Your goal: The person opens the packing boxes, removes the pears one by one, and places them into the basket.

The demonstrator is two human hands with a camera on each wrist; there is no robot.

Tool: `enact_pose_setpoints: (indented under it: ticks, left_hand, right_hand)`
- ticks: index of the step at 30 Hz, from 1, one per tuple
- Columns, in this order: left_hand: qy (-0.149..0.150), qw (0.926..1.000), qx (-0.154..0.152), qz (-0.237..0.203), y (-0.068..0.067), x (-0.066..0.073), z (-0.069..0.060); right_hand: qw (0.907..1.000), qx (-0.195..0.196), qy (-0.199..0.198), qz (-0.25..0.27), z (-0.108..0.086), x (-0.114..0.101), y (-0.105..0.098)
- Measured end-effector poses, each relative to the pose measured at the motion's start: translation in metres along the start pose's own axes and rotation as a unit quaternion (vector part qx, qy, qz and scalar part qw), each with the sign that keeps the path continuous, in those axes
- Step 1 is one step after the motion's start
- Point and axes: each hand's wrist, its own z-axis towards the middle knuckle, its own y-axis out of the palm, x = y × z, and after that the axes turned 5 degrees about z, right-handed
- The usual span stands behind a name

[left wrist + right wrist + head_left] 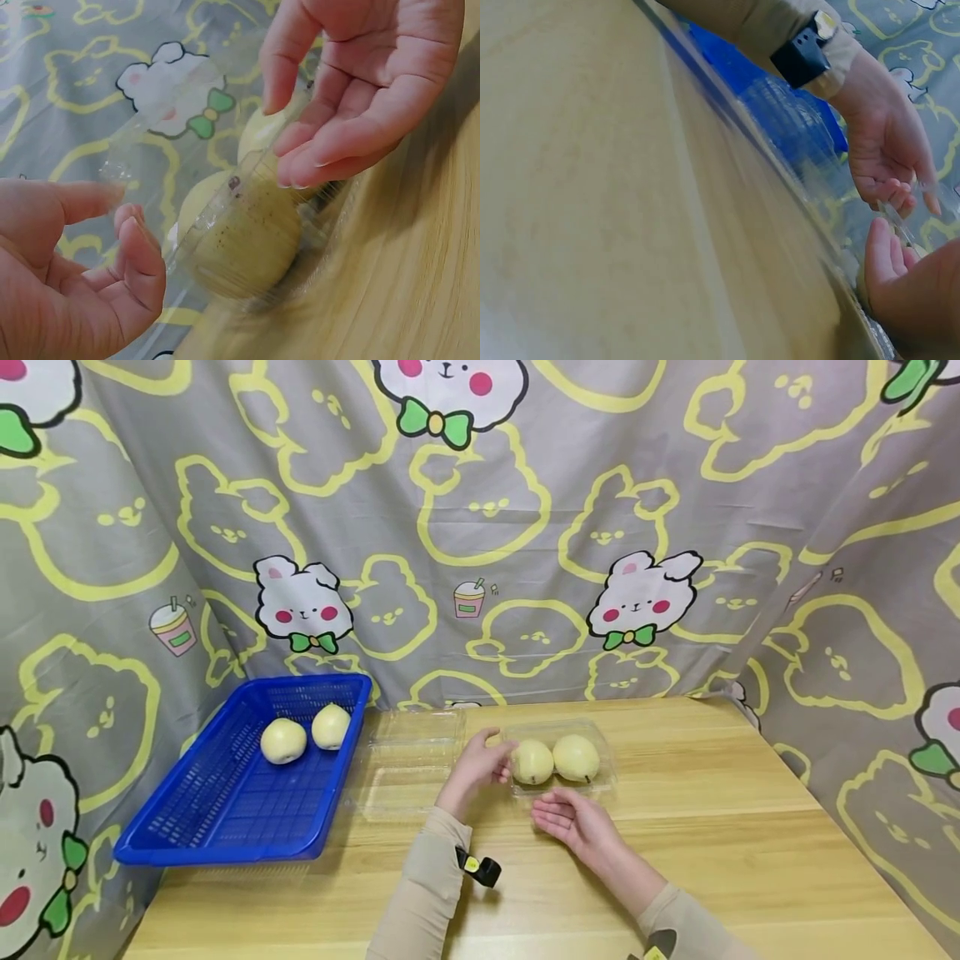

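Two pale yellow pears, the left one [532, 762] and the right one [576, 758], sit side by side in a clear plastic box [609, 781] on the table. At the box's left side is my left hand [480, 767], thumb out and fingers loosely bent by the plastic edge. Whether its fingertips touch the plastic is hard to tell. My right hand [577, 822] is at the front edge, palm turned in and fingers relaxed. In the left wrist view, clear film-like plastic [217, 202] covers the nearer pear [247, 247], and the right hand's fingers [337, 146] partly hide the other.
A blue plastic basket [225, 852] stands at the left with two more pears [283, 742] inside. Between basket and hands lies another clear plastic box [408, 785], spread open. A patterned curtain [487, 527] hangs behind the wooden table [750, 860].
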Motion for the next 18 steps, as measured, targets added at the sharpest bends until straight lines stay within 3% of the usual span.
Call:
enact_pose_setpoints:
  ticks: [7,18]
  left_hand:
    - [0.03,0.9992,0.013,-0.022,0.001,0.002,0.0]
    - [0.045,0.9933,0.042,-0.098,0.004,0.005,0.001]
  right_hand:
    - [0.9997,0.022,0.008,0.003,-0.004,-0.011,-0.012]
    - [0.9973,0.07,0.005,-0.019,-0.014,-0.035,-0.042]
